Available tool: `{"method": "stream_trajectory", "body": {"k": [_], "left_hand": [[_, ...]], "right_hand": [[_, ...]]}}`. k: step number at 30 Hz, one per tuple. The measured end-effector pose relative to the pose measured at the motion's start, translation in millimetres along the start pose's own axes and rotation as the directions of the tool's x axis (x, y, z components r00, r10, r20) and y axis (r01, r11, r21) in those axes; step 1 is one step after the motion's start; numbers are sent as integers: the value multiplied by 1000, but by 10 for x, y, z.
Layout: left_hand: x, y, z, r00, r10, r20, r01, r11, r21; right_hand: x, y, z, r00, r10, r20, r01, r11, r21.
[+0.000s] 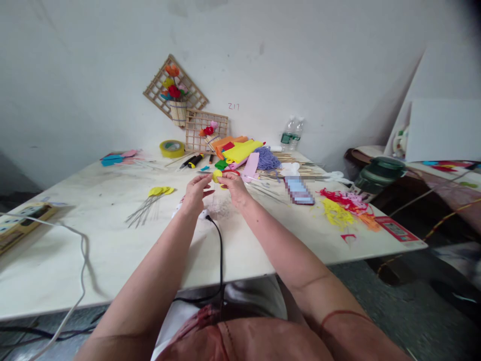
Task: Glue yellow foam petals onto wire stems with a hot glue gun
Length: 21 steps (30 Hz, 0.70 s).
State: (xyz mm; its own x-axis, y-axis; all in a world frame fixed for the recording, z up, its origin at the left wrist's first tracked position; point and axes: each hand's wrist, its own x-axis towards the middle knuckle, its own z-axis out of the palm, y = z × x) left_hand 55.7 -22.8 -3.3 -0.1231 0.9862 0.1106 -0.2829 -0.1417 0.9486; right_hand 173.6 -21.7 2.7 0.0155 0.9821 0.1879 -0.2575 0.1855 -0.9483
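Note:
My left hand (195, 193) and my right hand (235, 189) meet above the middle of the white table (112, 240). Between their pinched fingertips is a small yellow felt piece (217, 175). A thin wire seems to hang down from it, though it is hard to make out. To the left lie several wire stems with yellow felt heads (152, 200). Under my left hand a white tool with a black cable (220, 250) rests on the table.
Coloured felt sheets (240, 148), purple yarn (267, 159), a pink strip, bamboo sticks, yellow tape (172, 148) and wooden racks with felt flowers (176, 95) fill the back. A phone (298, 190) and felt scraps (345, 205) lie right. A power strip (22, 220) sits far left.

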Motion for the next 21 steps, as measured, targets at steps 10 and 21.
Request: {"method": "stream_trajectory", "body": {"k": [10, 21], "left_hand": [[-7, 20, -42, 996, -15, 87, 16, 1000, -8], [0, 14, -37, 998, 13, 66, -13, 1000, -9]], "right_hand": [[-25, 0, -6, 991, 33, 131, -33, 999, -5], [-14, 6, 12, 999, -14, 41, 16, 998, -57]]}}
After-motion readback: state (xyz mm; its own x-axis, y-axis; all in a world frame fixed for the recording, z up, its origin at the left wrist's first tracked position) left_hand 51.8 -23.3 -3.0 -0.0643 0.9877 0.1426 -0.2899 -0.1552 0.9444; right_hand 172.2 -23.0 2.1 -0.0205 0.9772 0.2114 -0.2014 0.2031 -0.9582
